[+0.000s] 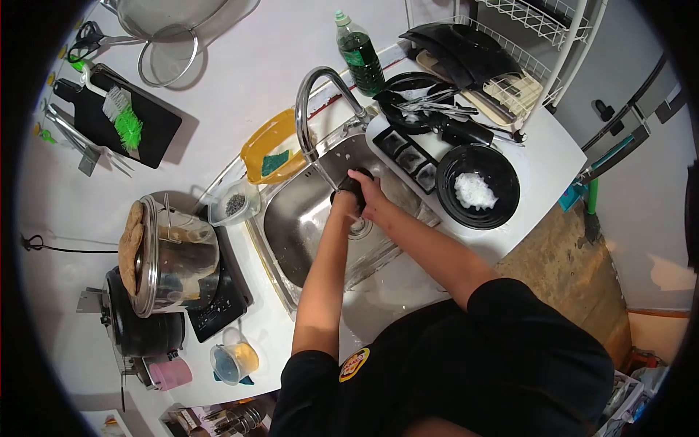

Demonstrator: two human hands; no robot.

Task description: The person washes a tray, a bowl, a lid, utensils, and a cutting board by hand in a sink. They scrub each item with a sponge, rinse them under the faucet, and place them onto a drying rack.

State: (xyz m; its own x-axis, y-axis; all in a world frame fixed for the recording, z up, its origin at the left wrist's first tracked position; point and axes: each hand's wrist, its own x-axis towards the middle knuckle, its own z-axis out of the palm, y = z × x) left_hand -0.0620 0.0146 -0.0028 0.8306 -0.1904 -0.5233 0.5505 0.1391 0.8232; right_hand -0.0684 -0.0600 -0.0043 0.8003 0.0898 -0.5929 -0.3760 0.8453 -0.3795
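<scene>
Over the steel sink (280,229), my two hands come together at a small black cup-like item (351,191) under the curved faucet (303,116). My right hand (371,195) is closed round its right side, the fingers over its top edge. My left hand (345,206) holds it from the near left side; most of its fingers are hidden by the item. Water runs near the hands, above the drain (359,228). The item's exact kind is hard to make out.
Right of the sink lie a black divided tray (408,162), a black bowl (502,207) with white suds, and soapy utensils (437,105). Behind are a green soap bottle (360,62) and a yellow basin (255,149) with a green sponge (274,162). A steel pot (186,255) stands left.
</scene>
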